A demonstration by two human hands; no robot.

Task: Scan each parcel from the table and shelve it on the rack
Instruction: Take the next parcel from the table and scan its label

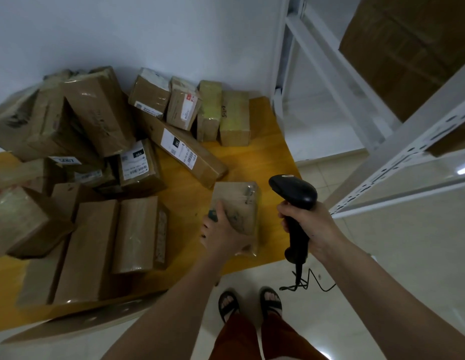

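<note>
My left hand [222,233] grips a small taped cardboard parcel [239,203] from its near end, at the right front corner of the yellow table [267,152]. Just to its right, my right hand [308,223] holds a black barcode scanner [295,194] by the handle, its head up and level with the parcel's far end. The scanner's cable [304,279] dangles below the hand. Several other cardboard parcels [137,235] cover the table's left and back. The white metal rack [397,157] stands at the right.
A long parcel with a white label [182,149] lies diagonally just beyond the held one. Large cardboard boxes [408,55] sit on the rack's upper shelf. The floor is pale tile [397,255]. My sandalled feet [249,302] stand near the table's front corner.
</note>
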